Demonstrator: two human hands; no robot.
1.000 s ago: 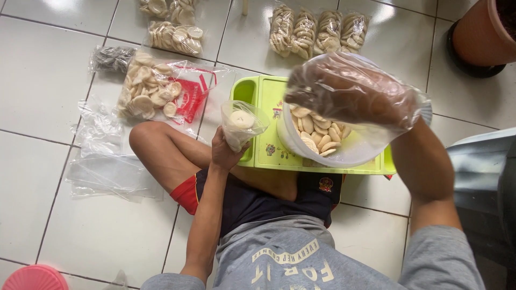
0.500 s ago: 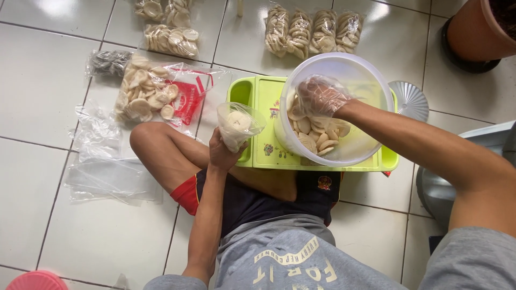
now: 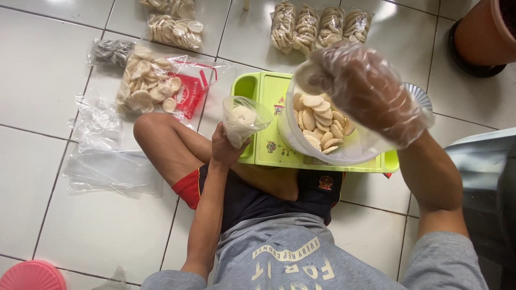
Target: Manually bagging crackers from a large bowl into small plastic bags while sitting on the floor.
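**Pale crackers going from bowl to bag on a tiled floor**

The left hand [image 3: 224, 149] has its grip clamped on a small clear plastic bag [image 3: 243, 119] partly filled with pale round crackers, held upright just beside the lime-green plastic tray [image 3: 269, 96]. The right hand [image 3: 371, 91], in a clear plastic glove, hovers above the white round bowl of crackers [image 3: 322, 129] on that tray, fingers closed on a few crackers [image 3: 306, 72]. Empty clear bags [image 3: 102, 161] lie on the floor to the left; filled cracker packets [image 3: 317, 24] sit beyond the tray.
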